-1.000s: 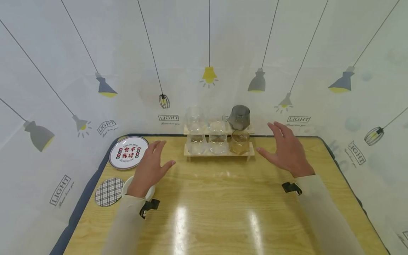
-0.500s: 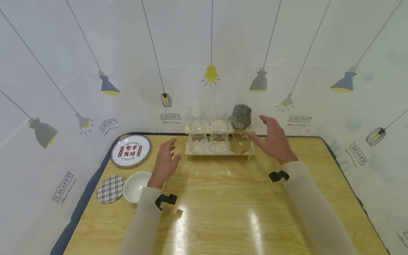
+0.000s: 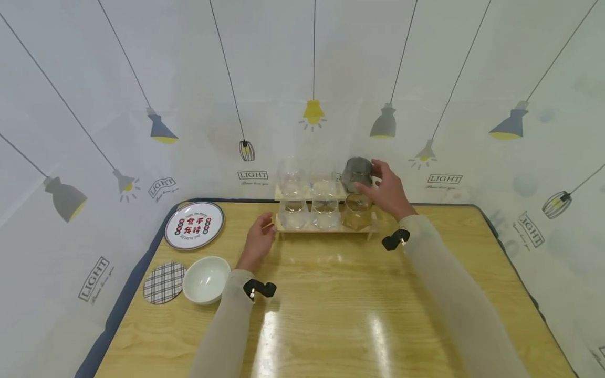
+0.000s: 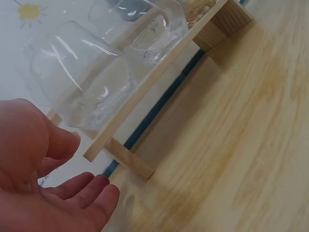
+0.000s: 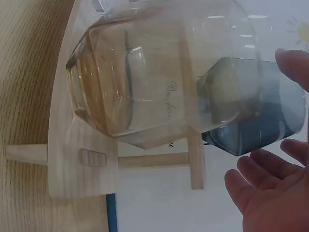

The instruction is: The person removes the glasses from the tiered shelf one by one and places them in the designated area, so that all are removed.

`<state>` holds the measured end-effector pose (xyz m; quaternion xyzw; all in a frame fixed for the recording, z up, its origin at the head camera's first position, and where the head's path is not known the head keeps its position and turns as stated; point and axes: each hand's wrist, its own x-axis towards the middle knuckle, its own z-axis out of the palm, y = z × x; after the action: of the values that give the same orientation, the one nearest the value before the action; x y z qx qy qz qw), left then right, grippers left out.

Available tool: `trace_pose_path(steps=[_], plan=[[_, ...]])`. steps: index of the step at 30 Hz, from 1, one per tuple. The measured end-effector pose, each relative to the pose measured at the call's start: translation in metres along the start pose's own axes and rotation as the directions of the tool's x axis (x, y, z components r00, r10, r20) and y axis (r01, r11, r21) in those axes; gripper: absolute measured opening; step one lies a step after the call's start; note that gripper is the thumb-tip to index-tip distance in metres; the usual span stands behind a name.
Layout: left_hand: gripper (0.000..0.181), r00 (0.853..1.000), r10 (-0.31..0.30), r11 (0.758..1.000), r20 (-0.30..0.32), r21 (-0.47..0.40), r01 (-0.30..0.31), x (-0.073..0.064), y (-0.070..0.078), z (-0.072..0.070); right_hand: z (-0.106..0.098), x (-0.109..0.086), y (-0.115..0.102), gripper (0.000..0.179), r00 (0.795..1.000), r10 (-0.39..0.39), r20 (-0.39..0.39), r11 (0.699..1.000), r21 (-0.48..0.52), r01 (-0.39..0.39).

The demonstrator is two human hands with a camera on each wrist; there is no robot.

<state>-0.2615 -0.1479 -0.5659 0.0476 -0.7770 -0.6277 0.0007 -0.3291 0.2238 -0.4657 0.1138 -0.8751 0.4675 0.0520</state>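
My right hand (image 3: 388,190) is at the grey tinted glass (image 3: 356,173) on the rack's upper shelf, thumb on one side and fingers on the other. In the right wrist view the fingers (image 5: 263,176) are spread around this glass (image 5: 256,108) without closing on it; contact cannot be told. An amber glass (image 3: 356,212) sits below, on the lower shelf. My left hand (image 3: 259,242) is beside the left end of the wooden rack (image 3: 307,229), holding nothing. In the left wrist view its relaxed fingers (image 4: 91,193) lie near the rack's leg, below a clear glass (image 4: 82,77).
Several clear glasses (image 3: 293,212) fill the rack's left and middle places. A patterned plate (image 3: 194,226), a checked round mat (image 3: 164,283) and a white bowl (image 3: 206,281) lie on the left of the wooden table (image 3: 326,299). A printed wall covering (image 3: 439,79) stands behind.
My right hand has moved left and forward to the grey glass. My left hand has moved right and forward, from over the bowl to the rack's left end.
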Motion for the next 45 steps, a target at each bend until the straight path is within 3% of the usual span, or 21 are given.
trace_pose_path(steps=[3, 6, 9, 15, 23, 28, 36, 45], plan=[[0.046, 1.0, -0.014, 0.999, -0.005, -0.047, 0.014, 0.003, -0.004, 0.006, 0.004, 0.005, 0.003, 0.099, 0.999, 0.044, 0.027, 0.999, 0.023, -0.045], [0.044, 1.0, -0.024, 0.999, -0.01, -0.037, 0.023, 0.007, -0.005, 0.01, 0.005, 0.008, 0.008, 0.101, 0.997, 0.071, 0.038, 0.997, 0.027, -0.072], [0.044, 0.999, -0.043, 0.998, 0.001, -0.054, 0.043, 0.011, -0.005, 0.012, 0.005, 0.011, 0.011, 0.1, 0.997, 0.062, 0.04, 0.998, 0.029, -0.063], [0.043, 0.992, -0.117, 0.978, 0.047, -0.17, 0.124, 0.017, -0.006, 0.014, 0.003, 0.016, 0.014, 0.099, 0.998, 0.044, 0.046, 0.999, 0.028, -0.045], [0.043, 0.993, -0.108, 0.97, 0.052, -0.211, 0.117, 0.017, -0.006, 0.019, -0.001, 0.017, 0.016, 0.096, 0.999, 0.03, 0.043, 0.996, 0.079, -0.033], [0.043, 0.993, -0.11, 0.97, 0.051, -0.211, 0.119, 0.016, -0.006, 0.019, -0.004, 0.015, 0.014, 0.093, 1.0, 0.007, -0.001, 0.993, 0.119, -0.007], [0.042, 0.994, -0.098, 0.98, 0.054, -0.171, 0.106, 0.015, -0.005, 0.015, -0.021, -0.007, 0.006, 0.091, 0.997, 0.036, -0.064, 0.983, 0.184, -0.024], [0.043, 0.992, -0.113, 0.98, 0.061, -0.156, 0.121, 0.014, -0.005, 0.011, -0.04, -0.039, 0.015, 0.086, 0.991, 0.063, -0.115, 0.975, 0.219, -0.036]])
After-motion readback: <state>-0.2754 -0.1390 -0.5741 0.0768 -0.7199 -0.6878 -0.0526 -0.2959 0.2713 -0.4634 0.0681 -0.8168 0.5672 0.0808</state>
